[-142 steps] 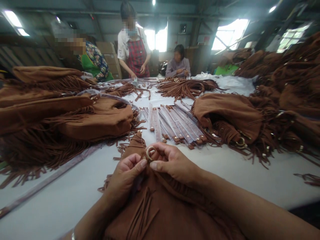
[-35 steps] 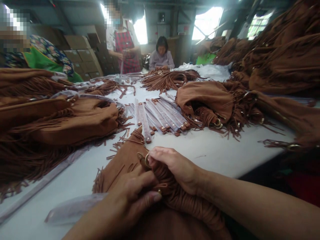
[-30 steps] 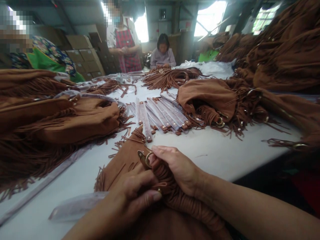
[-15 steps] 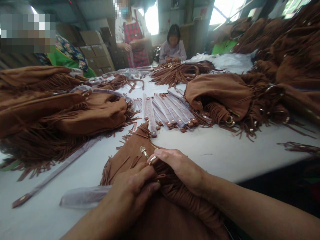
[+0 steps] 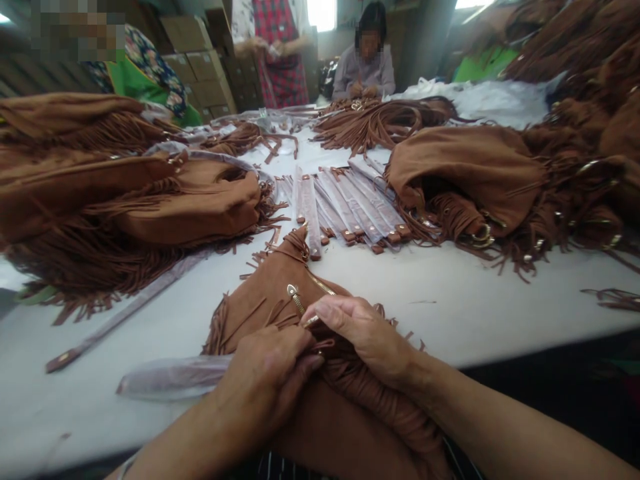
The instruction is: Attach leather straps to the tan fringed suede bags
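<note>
A brown suede fringed bag (image 5: 265, 297) lies in front of me, its lower part hanging over the table's near edge. Gold zippers show on it, one with a rounded metal end (image 5: 292, 290). My right hand (image 5: 367, 337) is closed at the bag, thumb and fingers pinching a small gold metal fitting (image 5: 311, 321) that is mostly covered. Close beside it, my left hand (image 5: 275, 363) is closed on the bag's suede, near a thin brown loop (image 5: 325, 345). Exactly what lies between the left fingertips is hidden. A plastic-wrapped strap (image 5: 170, 379) lies by my left wrist.
Several plastic-wrapped straps (image 5: 345, 207) lie mid-table. Fringed bags are piled at left (image 5: 185, 207) and right (image 5: 465, 163). A bundle of brown straps (image 5: 370, 127) lies farther back. Three people stand or sit across the white table (image 5: 480, 300); cardboard boxes (image 5: 205, 67) are stacked behind.
The view has tipped downward, so the table's contents sit higher. Both hands stay on the bag; the right fingers now cover more of the gold fitting.
</note>
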